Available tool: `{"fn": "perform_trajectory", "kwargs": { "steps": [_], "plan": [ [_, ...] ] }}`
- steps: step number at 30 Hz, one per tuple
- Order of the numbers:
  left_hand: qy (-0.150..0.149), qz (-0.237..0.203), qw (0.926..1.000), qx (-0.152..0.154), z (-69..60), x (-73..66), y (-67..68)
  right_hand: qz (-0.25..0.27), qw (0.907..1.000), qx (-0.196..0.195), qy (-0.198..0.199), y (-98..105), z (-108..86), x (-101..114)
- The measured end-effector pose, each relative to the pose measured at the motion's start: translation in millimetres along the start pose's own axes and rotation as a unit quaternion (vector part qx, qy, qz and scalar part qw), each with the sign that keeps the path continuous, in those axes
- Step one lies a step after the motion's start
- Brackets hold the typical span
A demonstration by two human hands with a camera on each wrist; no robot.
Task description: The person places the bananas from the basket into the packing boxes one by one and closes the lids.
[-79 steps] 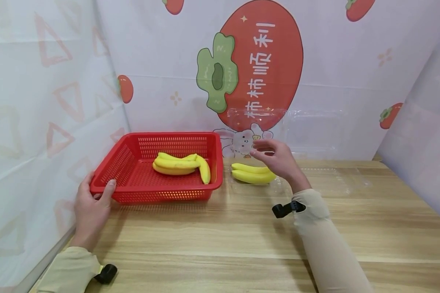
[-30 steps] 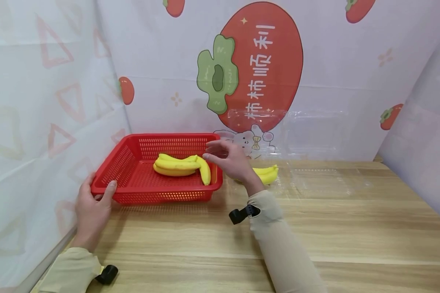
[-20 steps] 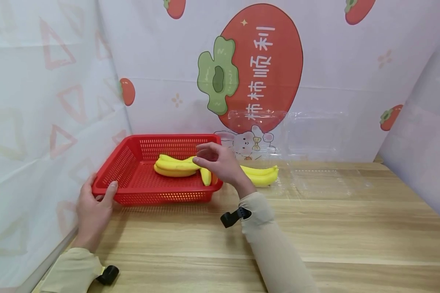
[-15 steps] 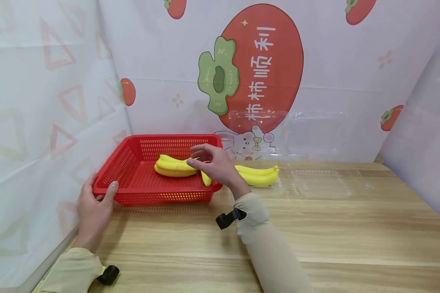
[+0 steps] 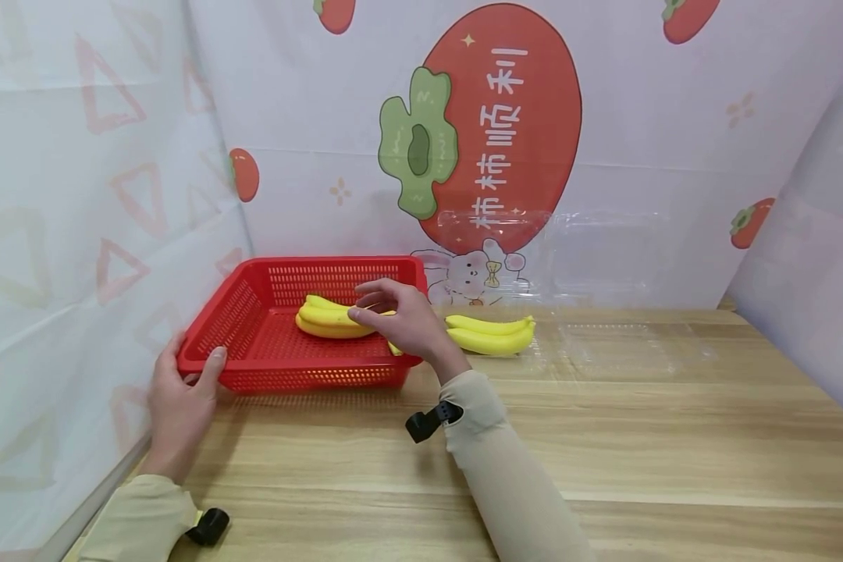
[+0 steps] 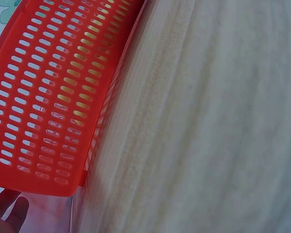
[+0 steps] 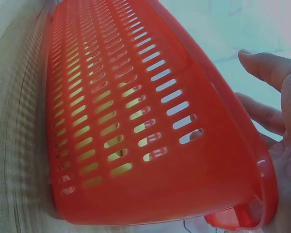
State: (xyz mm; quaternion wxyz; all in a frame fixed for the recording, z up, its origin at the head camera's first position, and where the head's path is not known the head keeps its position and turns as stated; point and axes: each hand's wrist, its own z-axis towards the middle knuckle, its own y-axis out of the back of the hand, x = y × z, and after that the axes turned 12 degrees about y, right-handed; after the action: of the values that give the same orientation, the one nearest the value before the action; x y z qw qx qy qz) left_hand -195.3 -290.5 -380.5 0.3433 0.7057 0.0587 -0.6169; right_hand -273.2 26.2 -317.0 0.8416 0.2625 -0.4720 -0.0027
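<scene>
One red basket (image 5: 309,363); left hand (image 5: 181,402) grips its seven-o'clock corner. Right hand (image 5: 409,318), half-open, empty, over three-plus bananas (image 5: 332,321). Two bananas (image 5: 490,339) outside, three o'clock. Backdrop (image 5: 309,94) reads "柿柿顺利".

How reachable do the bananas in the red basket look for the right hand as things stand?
Likely yes: the right hand hangs over the red basket, its fingers holding nothing, and no lid covers the bananas inside.

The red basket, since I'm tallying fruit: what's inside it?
Yellow bananas lie in the red basket. In the head view, the right hand hides part of them, so their exact number cannot be told.
</scene>
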Motion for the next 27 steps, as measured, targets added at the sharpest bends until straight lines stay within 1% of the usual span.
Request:
{"fn": "perform_trajectory", "kwargs": {
  "steps": [5, 11, 17, 22, 24, 27],
  "plan": [
    [-0.007, -0.002, 1.0, 0.0, 0.5, -1.3, -1.7, 0.009, 0.9999, -0.005, -0.004, 2.2, -0.7, -1.7],
    [0.001, -0.006, 1.0, -0.001, 1.4, -0.7, -2.5, -0.004, 0.9999, 0.005, -0.011, 1.0, 1.1, -4.3],
    [-0.001, -0.005, 1.0, -0.007, 1.0, 0.4, -1.0, -0.025, 0.9989, 0.029, -0.025, -0.7, 3.2, -4.6],
    [0.013, -0.001, 0.9999, 0.001, -1.7, -0.5, 0.4, -0.031, 0.9978, 0.054, -0.026, -1.6, 4.4, -3.9],
    [0.012, 0.0, 0.9999, 0.002, -1.9, -0.6, 0.5, -0.037, 0.997, 0.064, -0.026, -1.8, 5.1, -3.6],
    [0.011, 0.005, 0.9999, -0.002, -1.3, -0.4, 0.8, -0.059, 0.9942, 0.084, -0.033, -2.2, 7.5, -2.7]
  ]
}}
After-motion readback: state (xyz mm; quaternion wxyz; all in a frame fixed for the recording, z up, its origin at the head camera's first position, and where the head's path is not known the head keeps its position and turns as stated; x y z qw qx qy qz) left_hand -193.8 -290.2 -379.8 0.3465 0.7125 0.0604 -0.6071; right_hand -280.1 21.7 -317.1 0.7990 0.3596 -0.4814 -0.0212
